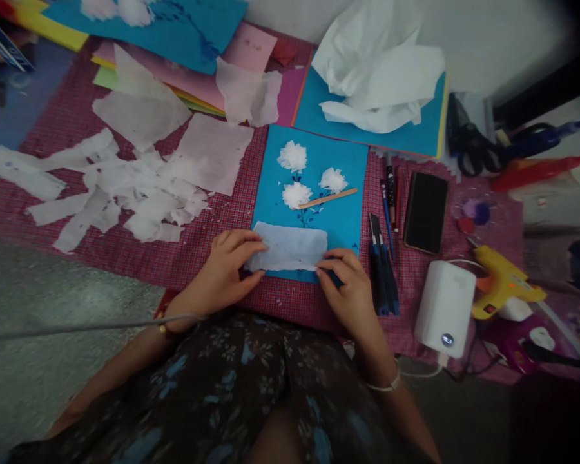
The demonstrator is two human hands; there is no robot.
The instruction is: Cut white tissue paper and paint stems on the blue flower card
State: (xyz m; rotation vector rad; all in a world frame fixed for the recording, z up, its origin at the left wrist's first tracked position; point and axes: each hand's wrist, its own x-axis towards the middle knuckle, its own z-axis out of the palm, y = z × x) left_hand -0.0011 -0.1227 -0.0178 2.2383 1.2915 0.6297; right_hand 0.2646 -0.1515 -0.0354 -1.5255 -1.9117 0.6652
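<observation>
A blue card (319,183) lies on the red checked cloth (174,258) in front of me. Three fluffy white tissue flowers (292,156) are stuck on it, and a wooden stick (327,199) rests beside them. Across the card's near edge lies a pale strip of tissue paper (290,248). My left hand (222,274) pinches the strip's left end with curled fingers. My right hand (350,287) pinches its right end, fingers closed.
Torn white tissue scraps (120,187) cover the cloth at left. Coloured paper sheets (183,26) and crumpled tissue (377,71) lie behind. Right of the card are pens (389,193), a blue cutter (381,270), a black phone (426,211), a white box (444,308), a yellow glue gun (505,283) and scissors (473,145).
</observation>
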